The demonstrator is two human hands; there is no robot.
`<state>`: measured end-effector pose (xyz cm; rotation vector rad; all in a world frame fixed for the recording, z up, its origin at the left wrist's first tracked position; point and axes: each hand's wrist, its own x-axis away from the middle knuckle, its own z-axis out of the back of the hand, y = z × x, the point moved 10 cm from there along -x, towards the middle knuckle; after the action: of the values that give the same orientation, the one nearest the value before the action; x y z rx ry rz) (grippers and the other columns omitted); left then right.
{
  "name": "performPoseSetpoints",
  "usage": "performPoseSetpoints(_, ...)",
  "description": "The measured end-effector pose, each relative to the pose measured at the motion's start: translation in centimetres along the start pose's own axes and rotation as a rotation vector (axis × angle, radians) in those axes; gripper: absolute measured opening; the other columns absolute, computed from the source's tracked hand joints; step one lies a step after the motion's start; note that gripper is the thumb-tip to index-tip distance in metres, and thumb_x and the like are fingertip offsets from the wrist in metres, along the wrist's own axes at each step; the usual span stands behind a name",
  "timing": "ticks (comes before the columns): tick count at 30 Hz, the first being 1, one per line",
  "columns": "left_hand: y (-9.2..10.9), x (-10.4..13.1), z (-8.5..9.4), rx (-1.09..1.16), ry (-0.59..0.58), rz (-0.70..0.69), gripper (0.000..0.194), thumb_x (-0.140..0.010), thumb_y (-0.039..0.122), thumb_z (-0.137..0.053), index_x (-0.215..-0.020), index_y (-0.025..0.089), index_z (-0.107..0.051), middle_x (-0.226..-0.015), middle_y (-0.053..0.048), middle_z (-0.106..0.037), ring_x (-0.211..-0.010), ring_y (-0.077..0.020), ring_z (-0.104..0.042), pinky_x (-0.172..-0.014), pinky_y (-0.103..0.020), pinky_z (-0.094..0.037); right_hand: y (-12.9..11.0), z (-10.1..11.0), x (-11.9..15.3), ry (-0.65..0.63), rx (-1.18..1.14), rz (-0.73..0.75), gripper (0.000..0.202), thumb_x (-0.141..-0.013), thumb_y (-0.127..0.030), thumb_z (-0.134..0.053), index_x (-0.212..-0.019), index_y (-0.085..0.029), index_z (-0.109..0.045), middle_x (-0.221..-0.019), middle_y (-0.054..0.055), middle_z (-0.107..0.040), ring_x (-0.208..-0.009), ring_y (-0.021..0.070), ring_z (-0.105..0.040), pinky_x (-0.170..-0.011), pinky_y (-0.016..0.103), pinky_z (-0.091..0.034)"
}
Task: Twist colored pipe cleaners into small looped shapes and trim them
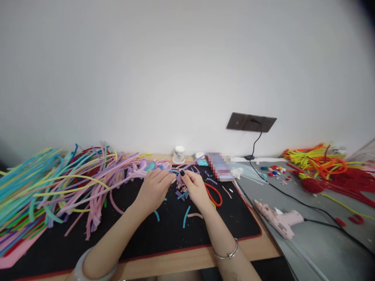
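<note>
Near the middle of the black mat, my left hand (156, 191) has its fingers curled and pinched together at a blue pipe cleaner (175, 171). Facing it, my right hand (193, 188) pinches thumb against fingers on the same small work, where a bit of purple also shows. The fingers hide most of what is gripped. Short cut pieces of purple and blue pipe cleaner (182, 195) lie just below and between the hands. A red pipe cleaner loop (216, 197) rests right of my right wrist.
A big heap of coloured pipe cleaners (73, 183) covers the left side. A white cup (179, 154) stands by the wall. On the grey surface at right lie a pink glue gun (279, 218), its black cord (288, 193), pompoms (275, 171) and orange pipe cleaners (328, 160).
</note>
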<state>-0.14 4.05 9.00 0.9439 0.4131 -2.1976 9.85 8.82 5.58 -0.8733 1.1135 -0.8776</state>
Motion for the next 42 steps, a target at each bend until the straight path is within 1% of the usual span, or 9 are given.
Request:
performPoseSetpoints(6, -0.1, 0.1, -0.5, 0.098, -0.056, 0.036, 0.025, -0.093, 0.015, -0.04, -0.108, 0.016, -0.06, -0.097, -0.009, -0.064, -0.087, -0.0222, -0.051, -0.081, -0.037, -0.039, -2.1, 0.8, 0.3, 0.047, 0.321, 0.135, 0.029, -0.089, -0.029, -0.047, -0.062, -0.019, -0.045, -0.067, 0.0, -0.048, -0.069, 0.0146, -0.046, -0.065, 0.026, -0.036)
performPoseSetpoints(14, -0.8, -0.5, -1.6, 0.423, -0.228, 0.115, 0.033, -0.095, 0.017, -0.035, -0.12, 0.019, -0.057, -0.115, -0.009, -0.061, -0.107, -0.0197, -0.053, -0.092, -0.033, -0.041, -2.1, 1.1, 0.1, 0.015, 0.251, 0.077, 0.021, -0.089, -0.024, -0.043, -0.068, -0.019, -0.042, -0.061, -0.005, -0.039, -0.056, 0.0105, -0.038, -0.054, 0.023, -0.03)
performPoseSetpoints(20, -1.1, -2.5, -1.5, 0.7, -0.449, 0.246, 0.023, -0.093, 0.028, -0.045, -0.087, 0.019, -0.065, -0.085, -0.002, -0.064, -0.082, -0.0162, -0.055, -0.077, -0.028, -0.041, -3.4, 1.1, -1.0, -0.076, 0.19, 0.068, 0.021, -0.087, -0.025, -0.047, -0.067, -0.019, -0.044, -0.059, -0.005, -0.04, -0.053, 0.01, -0.038, -0.051, 0.022, -0.029)
performPoseSetpoints(24, -2.2, -2.7, -2.2, 0.832, -0.525, 0.409, 0.027, -0.088, 0.035, -0.051, -0.07, 0.017, -0.061, -0.065, 0.003, -0.053, -0.063, -0.0126, -0.047, -0.059, -0.024, -0.035, -5.2, 0.4, -2.2, -0.165, 0.261, 0.127, 0.023, -0.087, -0.021, -0.047, -0.064, -0.018, -0.045, -0.059, -0.004, -0.045, -0.056, 0.0111, -0.041, -0.055, 0.023, -0.032)
performPoseSetpoints(26, -3.2, -2.5, -2.4, 0.901, -0.465, 0.509, 0.031, -0.085, 0.038, -0.055, -0.063, 0.017, -0.056, -0.058, 0.004, -0.047, -0.058, -0.0113, -0.042, -0.056, -0.023, -0.031, -6.3, 0.9, -2.5, -0.104, 0.333, 0.197, 0.018, -0.087, -0.021, -0.048, -0.069, -0.018, -0.05, -0.066, -0.002, -0.051, -0.065, 0.0131, -0.047, -0.062, 0.025, -0.036)
performPoseSetpoints(29, -5.1, -1.6, -2.7, 1.016, -0.296, 0.698, 0.035, -0.082, 0.041, -0.058, -0.058, 0.017, -0.052, -0.055, 0.004, -0.045, -0.054, -0.0104, -0.042, -0.054, -0.023, -0.032, -7.6, 3.7, -2.0, 0.211, 0.359, 0.292, 0.008, -0.086, -0.021, -0.05, -0.082, -0.018, -0.055, -0.083, 0.003, -0.058, -0.082, 0.0166, -0.052, -0.077, 0.029, -0.039)
performPoseSetpoints(32, -6.3, 0.1, -3.5, 1.177, -0.15, 0.878, 0.032, -0.077, 0.043, -0.064, -0.061, 0.017, -0.056, -0.055, 0.004, -0.05, -0.052, -0.0103, -0.045, -0.052, -0.022, -0.033, -5.9, 5.1, -0.8, 0.376, 0.266, 0.21, 0.013, -0.087, -0.023, -0.048, -0.077, -0.018, -0.055, -0.073, 0.001, -0.055, -0.071, 0.0153, -0.051, -0.069, 0.027, -0.04)
performPoseSetpoints(38, -6.8, 2.5, -5.2, 1.356, 0.04, 1.01, 0.027, -0.072, 0.04, -0.071, -0.065, 0.016, -0.061, -0.058, 0.003, -0.053, -0.054, -0.0094, -0.047, -0.049, -0.02, -0.034, 0.2, -1.8, -0.2, -0.175, 0.054, -0.131, 0.011, -0.08, -0.023, -0.055, -0.073, -0.016, -0.059, -0.061, -0.002, -0.056, -0.053, 0.0109, -0.048, -0.052, 0.022, -0.035)
performPoseSetpoints(42, -7.3, 3.4, -5.6, 1.315, 0.127, 1.028, 0.025, -0.07, 0.037, -0.073, -0.063, 0.015, -0.062, -0.058, 0.003, -0.054, -0.053, -0.0093, -0.047, -0.049, -0.02, -0.034, 2.0, -3.0, 0.2, -0.222, -0.119, -0.259, 0.012, -0.08, -0.024, -0.057, -0.071, -0.017, -0.054, -0.055, -0.003, -0.056, -0.045, 0.0083, -0.044, -0.045, 0.019, -0.031)
